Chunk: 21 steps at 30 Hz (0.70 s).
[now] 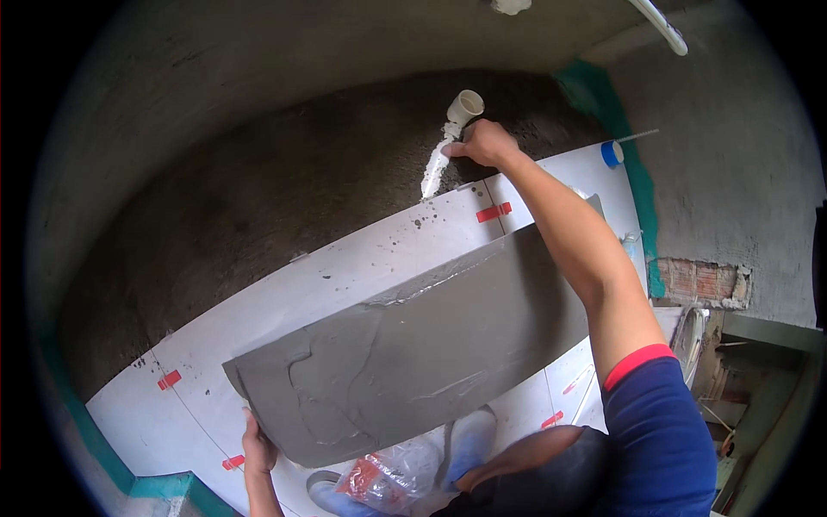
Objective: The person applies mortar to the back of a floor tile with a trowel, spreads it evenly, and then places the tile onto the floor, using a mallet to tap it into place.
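Note:
A large rectangular tile [431, 353], its upturned face spread with wet grey adhesive, is held up at a slant in front of me. My left hand [257, 444] grips its lower left corner, thumb on the coated side and the other fingers mostly hidden behind. My right arm reaches over the tile's right end. Beyond it, my right hand [487, 145] is closed, thumb and fingers bent against a white crumbly strip [438, 164] just below an open white pipe end [468, 105]. Whatever lies between those fingers is too small to make out.
White laid tiles [362, 250] carry red clips [494, 212] along their joints and specks of mortar. Dark rough mortar [258, 198] stretches beyond their edge. A blue-capped roll [612, 153] stands near the green-coated wall base [642, 198]. Clear plastic bag [392, 478] lies by my feet.

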### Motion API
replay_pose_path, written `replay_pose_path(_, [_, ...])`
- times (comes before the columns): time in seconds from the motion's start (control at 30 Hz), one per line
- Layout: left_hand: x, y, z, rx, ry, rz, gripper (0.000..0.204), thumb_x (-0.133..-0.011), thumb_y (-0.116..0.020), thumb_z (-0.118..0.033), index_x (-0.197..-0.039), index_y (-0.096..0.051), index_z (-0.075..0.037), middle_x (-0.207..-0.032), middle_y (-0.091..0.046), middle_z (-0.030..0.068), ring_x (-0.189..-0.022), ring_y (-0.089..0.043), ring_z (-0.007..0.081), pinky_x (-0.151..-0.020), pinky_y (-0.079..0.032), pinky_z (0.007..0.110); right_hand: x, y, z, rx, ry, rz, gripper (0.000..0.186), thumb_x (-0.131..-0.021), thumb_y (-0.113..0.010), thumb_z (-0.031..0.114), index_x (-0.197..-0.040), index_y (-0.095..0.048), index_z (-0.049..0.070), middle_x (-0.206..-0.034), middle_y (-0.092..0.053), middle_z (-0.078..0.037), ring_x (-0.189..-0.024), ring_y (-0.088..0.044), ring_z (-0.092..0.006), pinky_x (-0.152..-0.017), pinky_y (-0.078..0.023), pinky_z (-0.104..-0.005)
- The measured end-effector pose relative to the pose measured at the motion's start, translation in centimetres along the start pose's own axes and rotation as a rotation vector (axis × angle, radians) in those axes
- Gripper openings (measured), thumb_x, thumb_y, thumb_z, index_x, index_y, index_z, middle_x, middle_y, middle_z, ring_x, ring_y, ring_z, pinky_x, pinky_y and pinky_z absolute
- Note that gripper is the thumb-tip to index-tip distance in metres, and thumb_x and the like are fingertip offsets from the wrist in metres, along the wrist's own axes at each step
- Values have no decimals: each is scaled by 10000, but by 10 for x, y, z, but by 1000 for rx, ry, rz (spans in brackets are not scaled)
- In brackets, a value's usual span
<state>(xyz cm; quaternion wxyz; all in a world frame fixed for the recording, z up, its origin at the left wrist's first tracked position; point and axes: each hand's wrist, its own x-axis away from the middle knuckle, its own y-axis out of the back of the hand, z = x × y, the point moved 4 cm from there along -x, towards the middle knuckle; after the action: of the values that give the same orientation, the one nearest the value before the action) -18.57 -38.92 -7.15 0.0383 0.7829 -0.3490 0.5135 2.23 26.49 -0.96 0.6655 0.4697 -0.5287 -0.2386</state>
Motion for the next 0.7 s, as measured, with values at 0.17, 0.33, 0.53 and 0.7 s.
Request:
replay_pose_path(0.17, [-2, -6, 0, 21, 11, 14, 701, -1019, -300, -558, -1434, -397, -2, -1456, -446, 138, -1337, -417, 279, -1127, -304, 416, -14, 6, -38, -99, -6, -64, 584, -783, -709, 566, -1002, -720, 25, -1061, -698, -174, -1008, -665, -324, -876, -524, -400])
replay_pose_path(0.33, [0, 13, 5, -51, -10, 24, 688, -1019, -294, -554, -1469, -347, -36, -1490, -396, 124, -1360, -376, 303, -1139, -272, 437, -8, -10, -7, -163, -100, -105, 594, -791, -699, 557, -988, -711, -3, -1088, -674, -211, -1007, -652, -358, -880, -515, -415])
replay_pose_path(0.53, [0, -5, -3, -6, 9, 25, 677, -1024, -295, -545, -1427, -409, -14, -1440, -469, 124, -1320, -437, 270, -1113, -321, 410, -5, 0, -43, -177, 44, -131, 558, -809, -688, 514, -962, -708, -23, -1052, -677, -213, -981, -654, -362, -855, -519, -416])
replay_pose_path(0.7, [0, -2, -2, 12, 26, -2, 689, -1018, -299, -559, -1420, -416, -13, -1431, -476, 127, -1317, -440, 271, -1108, -323, 408, 25, 2, 18, 29, 217, -35, 538, -719, -762, 547, -889, -714, 39, -917, -704, -159, -904, -673, -328, -789, -528, -425])
